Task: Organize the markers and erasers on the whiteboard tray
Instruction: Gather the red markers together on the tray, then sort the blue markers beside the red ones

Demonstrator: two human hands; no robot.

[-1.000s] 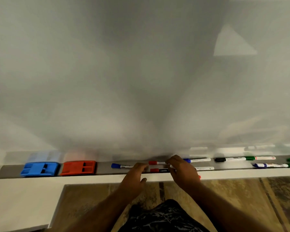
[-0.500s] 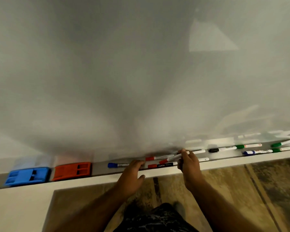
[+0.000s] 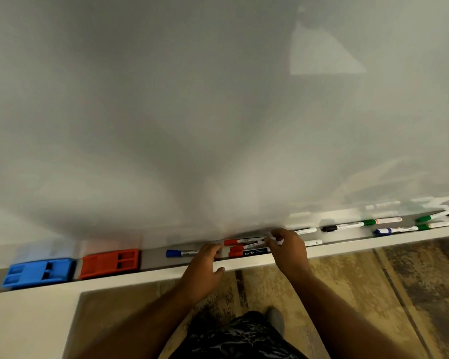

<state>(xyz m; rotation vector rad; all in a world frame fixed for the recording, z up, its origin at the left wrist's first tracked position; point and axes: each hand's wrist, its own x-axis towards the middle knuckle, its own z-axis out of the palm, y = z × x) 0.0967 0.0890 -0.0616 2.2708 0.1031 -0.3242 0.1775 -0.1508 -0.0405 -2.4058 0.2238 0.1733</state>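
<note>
A grey tray runs along the foot of the whiteboard. At its left end sit a blue eraser and a red eraser, side by side. A blue marker lies to their right. Three red markers lie side by side between my hands. My right hand pinches the right end of the middle red marker. My left hand rests its fingertips at the red markers' left ends, covering the blue marker's tail, thumb on the front ledge.
Further right on the tray lie two partly hidden white-bodied markers, a black marker, green markers, a blue marker and more green ones. A white front ledge borders the tray. Patterned floor lies below.
My right hand has brought the tilted red marker down flat between the other two red markers. My left hand has stayed at their left ends. The view has tilted.
</note>
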